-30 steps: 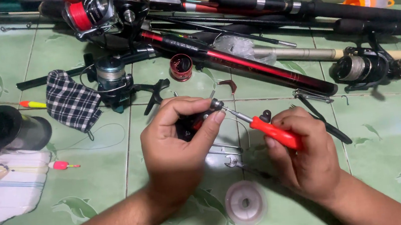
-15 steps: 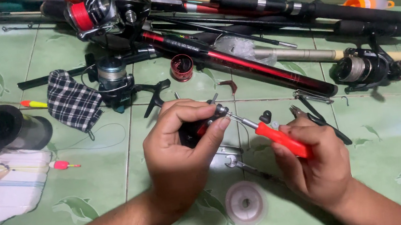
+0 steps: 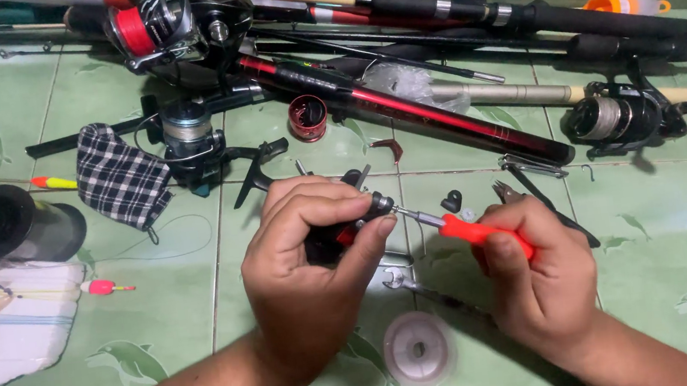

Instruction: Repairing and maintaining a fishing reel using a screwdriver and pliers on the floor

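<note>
My left hand (image 3: 308, 257) is curled tight around a small dark reel part (image 3: 340, 235), thumb and forefinger pinching its right end, just above the green tiled floor (image 3: 671, 268) near the middle of the scene. My right hand (image 3: 538, 270) is closed on the red handle of a screwdriver (image 3: 459, 227), whose thin metal shaft runs up and leftward so that its tip meets the part right where my left fingertips end. That line is what matters: the driver's long axis lies nearly level, slanting slightly from right-near to left-far, and the two hands sit a little apart along it. Whether the tip is seated in a screw head I can't quite tell, since my fingers cover that spot. Just below the part lies a small wrench (image 3: 397, 282), and nearer still a clear line spool (image 3: 417, 350). The rods (image 3: 438, 113) and a spinning reel (image 3: 192, 146) crowd the far side; to the right there is bare tile beyond my right hand.
</note>
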